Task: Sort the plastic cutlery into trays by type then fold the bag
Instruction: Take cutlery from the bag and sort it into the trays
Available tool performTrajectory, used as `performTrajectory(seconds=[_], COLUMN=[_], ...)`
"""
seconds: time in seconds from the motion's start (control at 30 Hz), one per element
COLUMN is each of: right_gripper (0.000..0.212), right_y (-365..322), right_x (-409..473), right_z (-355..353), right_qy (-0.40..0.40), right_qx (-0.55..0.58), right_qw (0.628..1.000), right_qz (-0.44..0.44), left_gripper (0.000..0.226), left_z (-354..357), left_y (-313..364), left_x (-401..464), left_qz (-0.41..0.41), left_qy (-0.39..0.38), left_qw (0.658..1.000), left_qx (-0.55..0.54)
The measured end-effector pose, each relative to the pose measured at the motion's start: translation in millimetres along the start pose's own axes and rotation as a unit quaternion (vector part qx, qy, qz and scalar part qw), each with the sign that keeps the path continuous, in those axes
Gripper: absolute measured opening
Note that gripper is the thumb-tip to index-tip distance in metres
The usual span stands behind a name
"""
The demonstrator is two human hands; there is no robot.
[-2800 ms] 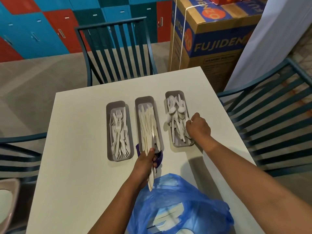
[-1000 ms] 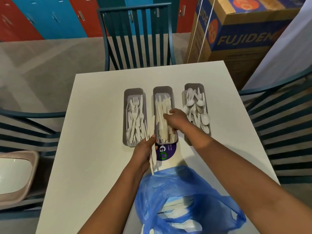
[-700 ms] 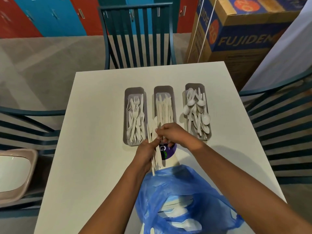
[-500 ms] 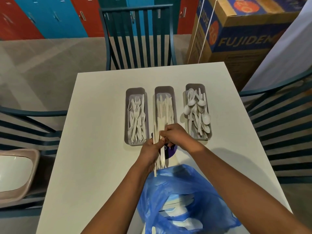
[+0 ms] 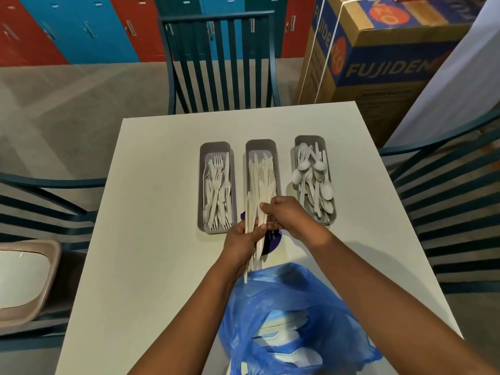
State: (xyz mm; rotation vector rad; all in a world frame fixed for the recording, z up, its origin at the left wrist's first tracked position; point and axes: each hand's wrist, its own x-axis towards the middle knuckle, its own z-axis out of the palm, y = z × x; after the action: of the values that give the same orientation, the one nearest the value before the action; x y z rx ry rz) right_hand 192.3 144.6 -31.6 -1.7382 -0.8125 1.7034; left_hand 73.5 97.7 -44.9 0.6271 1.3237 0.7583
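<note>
Left hand [image 5: 243, 240]: fingers curled round a bundle of white plastic knives [image 5: 253, 239], gripped near mid-length just in front of the middle tray's near end. Long axis of the bundle runs 12 to 6 o'clock; its far ends overlap the tray, its near ends reach the rim of the blue bag [image 5: 292, 318]. Which end carries the blades cannot be told from this view.

Right hand [image 5: 286, 216]: fingers curled, pinching the same bundle from the 3 o'clock side, touching the left hand's fingertips.

Fork tray [image 5: 201, 185]: grey, oblong, long axis 12 to 6; at 11 o'clock from the hands. Forks [image 5: 218, 193] lie lengthwise, tines toward 12.

Knife tray [image 5: 260, 144]: centre of the row, at 12 o'clock from the hands. Knives lie lengthwise.

Spoon tray [image 5: 309, 138]: at 1 o'clock from the hands. Spoons [image 5: 315, 182] are heaped loosely, mostly lengthwise, bowls mixed; one bowl overhangs the left wall.

Blue bag: crumpled, mouth open, at 6 o'clock near the table's front edge; more white cutlery shows inside.

Purple disc [image 5: 273, 240]: printed, flat on the table, partly under the hands.

Table [image 5: 151, 212]: white, square. Teal slatted chairs at 12 [image 5: 219, 58], 3 and 9 o'clock. Cardboard box [image 5: 378, 55] lettered FUJIDEN at 1 o'clock on the floor. Red and blue lockers [image 5: 89, 25] along the far wall. Beige bin [image 5: 27, 280] at 8 o'clock.
</note>
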Motion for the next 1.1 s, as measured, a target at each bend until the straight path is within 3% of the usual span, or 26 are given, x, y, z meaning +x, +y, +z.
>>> performTrajectory(seconds=[0.1, 0.33, 0.5, 0.73, 0.83, 1.1], right_gripper=[0.025, 0.035, 0.034, 0.031, 0.03, 0.037], right_y=[2.2, 3.3, 3.4, 17.1, 21.2, -1.1], right_x=[0.9, 10.2, 17.1, 16.7, 17.1, 36.1], right_z=[2.3, 7.3, 2.6, 8.0, 6.7, -6.4], right_qy=[-0.001, 0.08, 0.066, 0.073, 0.077, 0.075], right_qx=[0.008, -0.061, -0.039, -0.125, -0.111, -0.214], right_qw=[1.0, 0.993, 0.996, 0.984, 0.987, 0.973], right_qz=[-0.005, -0.061, -0.05, -0.099, -0.081, -0.046], left_gripper=[0.01, 0.008, 0.003, 0.016, 0.012, 0.016], left_z=[0.7, 7.0, 9.3, 11.1, 6.0, -6.5], left_y=[-1.0, 3.1, 3.7, 6.4, 4.1, 4.6], left_x=[1.3, 8.0, 10.7, 14.9, 20.0, 21.0], left_qz=[-0.009, -0.041, -0.033, -0.03, -0.037, -0.054], left_qy=[0.013, 0.007, 0.011, 0.073, 0.085, 0.092], left_qw=[1.0, 0.996, 0.998, 0.996, 0.995, 0.992], left_qx=[-0.017, -0.073, -0.056, -0.03, -0.049, -0.072])
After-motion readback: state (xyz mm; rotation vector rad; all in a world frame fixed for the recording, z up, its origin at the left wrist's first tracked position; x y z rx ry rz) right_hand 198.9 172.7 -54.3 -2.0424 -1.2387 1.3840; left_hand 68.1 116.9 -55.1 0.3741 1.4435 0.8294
